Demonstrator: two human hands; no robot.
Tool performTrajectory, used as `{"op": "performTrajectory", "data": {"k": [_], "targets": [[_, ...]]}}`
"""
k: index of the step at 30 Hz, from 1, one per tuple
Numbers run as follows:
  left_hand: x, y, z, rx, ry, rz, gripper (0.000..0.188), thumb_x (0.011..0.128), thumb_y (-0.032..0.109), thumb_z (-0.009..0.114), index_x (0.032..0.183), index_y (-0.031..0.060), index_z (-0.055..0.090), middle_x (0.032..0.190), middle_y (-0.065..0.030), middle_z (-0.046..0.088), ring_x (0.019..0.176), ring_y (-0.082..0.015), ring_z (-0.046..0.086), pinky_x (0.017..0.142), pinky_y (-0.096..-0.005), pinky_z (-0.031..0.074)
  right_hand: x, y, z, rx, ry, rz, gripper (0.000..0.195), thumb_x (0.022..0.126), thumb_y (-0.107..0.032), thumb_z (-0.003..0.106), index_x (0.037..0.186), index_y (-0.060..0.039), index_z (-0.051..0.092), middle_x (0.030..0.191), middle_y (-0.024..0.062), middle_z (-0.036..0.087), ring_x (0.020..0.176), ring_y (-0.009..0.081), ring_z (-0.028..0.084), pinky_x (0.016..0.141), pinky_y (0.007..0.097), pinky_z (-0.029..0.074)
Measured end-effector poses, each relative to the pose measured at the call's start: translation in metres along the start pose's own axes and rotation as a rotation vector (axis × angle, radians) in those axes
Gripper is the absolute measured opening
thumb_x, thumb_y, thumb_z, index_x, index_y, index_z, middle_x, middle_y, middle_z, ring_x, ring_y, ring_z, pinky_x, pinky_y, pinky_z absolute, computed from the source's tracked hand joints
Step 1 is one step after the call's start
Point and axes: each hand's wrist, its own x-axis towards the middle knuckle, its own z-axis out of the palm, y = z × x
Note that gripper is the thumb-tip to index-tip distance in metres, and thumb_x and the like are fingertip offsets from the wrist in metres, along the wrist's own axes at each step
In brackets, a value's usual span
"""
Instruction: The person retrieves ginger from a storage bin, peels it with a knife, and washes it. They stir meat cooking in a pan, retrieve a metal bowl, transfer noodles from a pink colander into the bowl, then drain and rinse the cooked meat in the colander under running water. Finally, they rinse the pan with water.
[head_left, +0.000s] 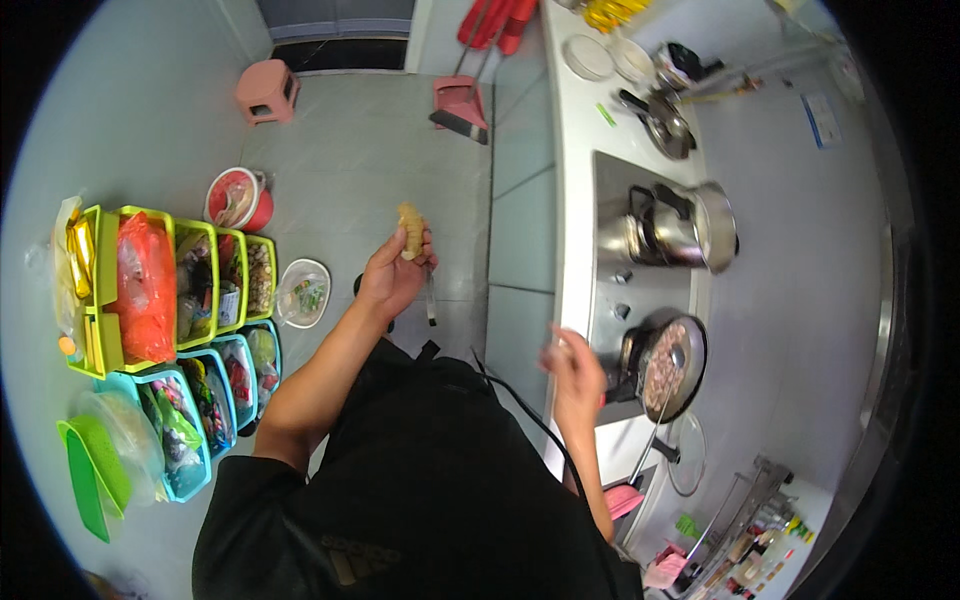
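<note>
A knobbly piece of ginger root (411, 231) is gripped in my left hand (394, 276), out in front of my body above the floor. Just below those fingers shows a thin, pale strip with a dark end (431, 300); whether the hand holds it is unclear. My right hand (577, 375), blurred at the fingertips, is by the counter's front edge, left of the wok (697, 386). I cannot tell whether its fingers hold anything. Pale chopped meat (664, 371) lies in the wok, with a metal ladle (677, 356) resting in it, its long handle leaning over the rim.
On the stove (611, 289) stands a steel pot (686, 232); a glass lid (686, 457) is beside the wok. Green and blue storage bins (196, 349) line the left wall. A lined waste bin (304, 292), red bucket (262, 210), pink stool (268, 90) and dustpan (457, 97) occupy the floor.
</note>
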Motion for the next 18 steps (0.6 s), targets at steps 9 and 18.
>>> {"op": "performTrajectory", "data": {"k": [9,18], "targets": [[0.037,0.150,-0.026,0.015,0.067,0.183,0.031,0.094,0.022,0.062,0.117,0.0015,0.057,0.097,-0.0065,0.063,0.086,-0.0170,0.060,0.084,-0.0322,0.049,0.186,-0.088,0.278,0.275,-0.908,0.453,0.051,0.090,-0.008,0.056,0.137,-0.0019,0.038,0.094,0.0095,0.061,0.080,0.0181,0.063,0.065,0.0285,0.047],[0.052,0.262,-0.084,-0.022,0.378,0.412,0.037,0.095,0.026,0.061,0.122,0.0016,0.057,0.106,-0.0099,0.067,0.100,-0.0203,0.065,0.090,-0.0331,0.053,0.320,-0.030,0.434,-0.175,-1.018,0.278,0.014,0.089,-0.011,0.052,0.100,-0.0044,0.057,0.070,0.0072,0.057,0.059,0.0208,0.054,0.053,0.0329,0.041]]}}
